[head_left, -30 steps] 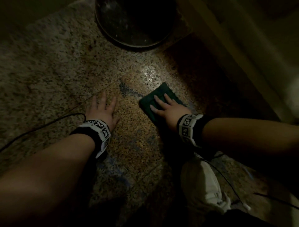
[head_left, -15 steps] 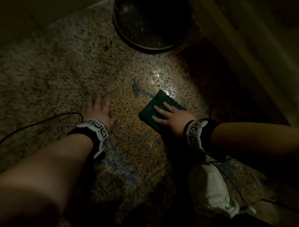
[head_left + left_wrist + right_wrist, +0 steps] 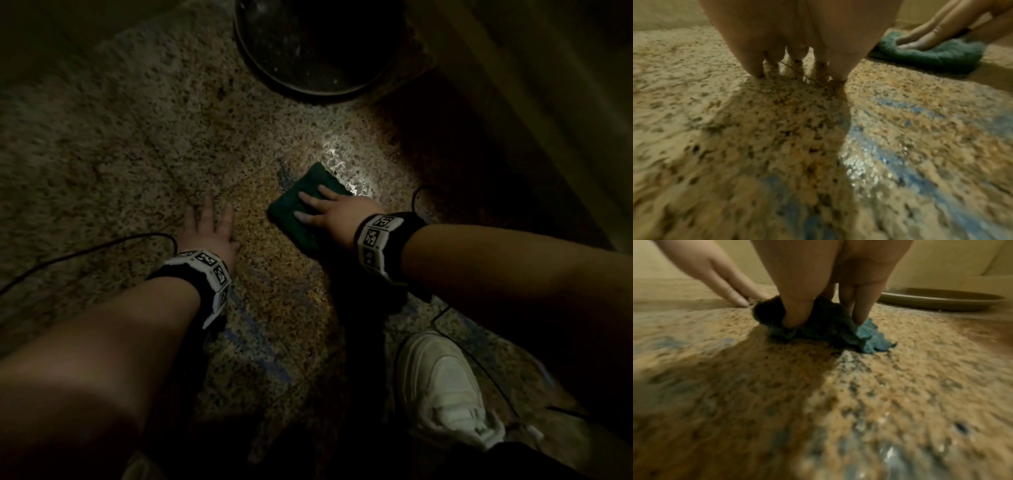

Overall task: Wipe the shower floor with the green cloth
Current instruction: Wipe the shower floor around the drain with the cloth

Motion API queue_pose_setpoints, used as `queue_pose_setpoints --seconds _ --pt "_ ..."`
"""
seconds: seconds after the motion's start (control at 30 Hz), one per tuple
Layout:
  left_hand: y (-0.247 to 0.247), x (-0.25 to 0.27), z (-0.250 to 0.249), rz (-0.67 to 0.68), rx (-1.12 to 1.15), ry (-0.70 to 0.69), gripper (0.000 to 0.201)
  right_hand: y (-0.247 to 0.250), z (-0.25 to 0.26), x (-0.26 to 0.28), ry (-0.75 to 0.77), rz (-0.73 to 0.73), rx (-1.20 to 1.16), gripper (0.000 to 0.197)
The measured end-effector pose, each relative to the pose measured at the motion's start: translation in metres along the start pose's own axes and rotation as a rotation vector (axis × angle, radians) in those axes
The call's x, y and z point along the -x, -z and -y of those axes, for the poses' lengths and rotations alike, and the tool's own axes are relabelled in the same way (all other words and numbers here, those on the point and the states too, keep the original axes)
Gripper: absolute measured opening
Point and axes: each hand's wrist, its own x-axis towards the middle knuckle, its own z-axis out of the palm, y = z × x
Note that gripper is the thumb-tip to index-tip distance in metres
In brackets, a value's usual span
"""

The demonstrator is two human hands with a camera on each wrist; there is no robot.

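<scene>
The folded green cloth (image 3: 294, 219) lies on the speckled stone shower floor (image 3: 137, 144), beside a wet glare patch. My right hand (image 3: 329, 209) lies flat on top of it and presses it down with straight fingers. In the right wrist view, its fingertips (image 3: 795, 321) sink into the cloth (image 3: 830, 331). My left hand (image 3: 209, 226) is planted flat on the bare floor just left of the cloth, fingers spread. In the left wrist view, the left hand's fingers (image 3: 756, 65) touch the stone, with the cloth (image 3: 937, 55) off to the right.
A dark round basin (image 3: 315, 44) stands on the floor just beyond the cloth. A raised curb or wall (image 3: 513, 120) runs along the right. My white shoe (image 3: 442, 387) is at the lower right. A black cable (image 3: 85, 253) trails left of my left wrist. Bluish smears streak the wet floor (image 3: 869, 142).
My right hand has slid the cloth a little to the left, closer to my left hand. The left hand has stayed planted on the floor.
</scene>
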Motion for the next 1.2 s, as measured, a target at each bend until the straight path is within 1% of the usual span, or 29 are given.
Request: queue_pose_setpoints --seconds 0.1,0.2,0.27,0.37,0.5,0.67,0.73,0.83,0.9,0.97,1.07,1.2 --pt "0.002 0.002 -0.001 0.003 0.005 0.001 0.065 -0.010 0.000 0.002 -0.010 -0.030 -0.010 0.067" --pt "0.004 0.001 0.001 0.022 0.024 -0.013 0.065 -0.030 -0.002 0.015 -0.016 0.010 0.000 0.065" --pt "0.004 0.000 0.002 0.035 0.028 -0.009 0.065 -0.044 -0.008 0.022 0.005 0.037 0.011 0.067" --pt "0.005 0.003 -0.001 0.017 0.007 -0.008 0.064 -0.055 -0.017 0.027 0.011 0.016 -0.011 0.070" --pt "0.008 0.010 -0.007 0.018 -0.043 0.020 0.068 -0.048 -0.018 0.030 0.027 0.007 0.016 0.072" --pt "0.022 0.028 -0.030 0.076 -0.136 0.046 0.073 -0.043 -0.020 0.033 0.040 0.014 0.044 0.077" --pt "0.023 0.028 -0.033 0.056 -0.125 0.056 0.075 -0.041 -0.021 0.031 0.036 0.018 0.042 0.076" --pt "0.021 0.022 -0.034 0.042 -0.064 0.057 0.076 -0.033 -0.024 0.021 -0.027 -0.002 0.002 0.075" --pt "0.022 0.021 -0.035 0.052 -0.027 0.035 0.077 -0.026 -0.027 0.013 -0.083 -0.029 -0.063 0.074" --pt "0.022 0.019 -0.033 0.048 -0.036 0.011 0.077 -0.021 -0.028 0.008 -0.113 -0.045 -0.115 0.076" --pt "0.019 0.017 -0.025 0.035 -0.034 -0.024 0.075 -0.019 -0.023 0.011 -0.135 -0.038 -0.109 0.075" --pt "0.014 0.015 -0.016 0.001 -0.035 -0.067 0.068 -0.026 -0.014 0.020 -0.085 -0.027 -0.055 0.066"
